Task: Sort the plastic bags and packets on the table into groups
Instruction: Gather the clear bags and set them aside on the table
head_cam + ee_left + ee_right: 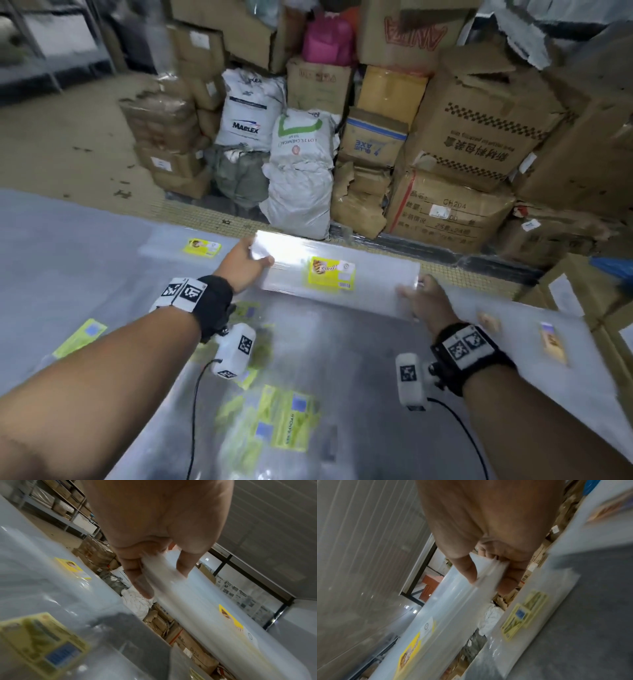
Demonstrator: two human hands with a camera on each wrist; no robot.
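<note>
Both hands hold a long clear plastic packet (pixel 342 274) with a yellow label (pixel 329 274), raised above the table's far edge. My left hand (pixel 244 262) pinches its left end, thumb on top and fingers under; the left wrist view shows this packet (pixel 197 601) in the left hand (pixel 159 566). My right hand (pixel 424 294) pinches the right end, as the right wrist view shows with the packet (pixel 453 608) in the right hand (pixel 488 566). A like packet with a yellow label (pixel 201 247) lies flat at the far left. Several packets with green-yellow labels (pixel 284 421) lie in a heap near me.
The grey table (pixel 51 257) carries another green-labelled packet (pixel 80 337) at the left and packets with orange labels (pixel 551 339) at the right. Beyond the table's far edge stand stacked cardboard boxes (pixel 479 130) and white sacks (pixel 301 171) on the floor.
</note>
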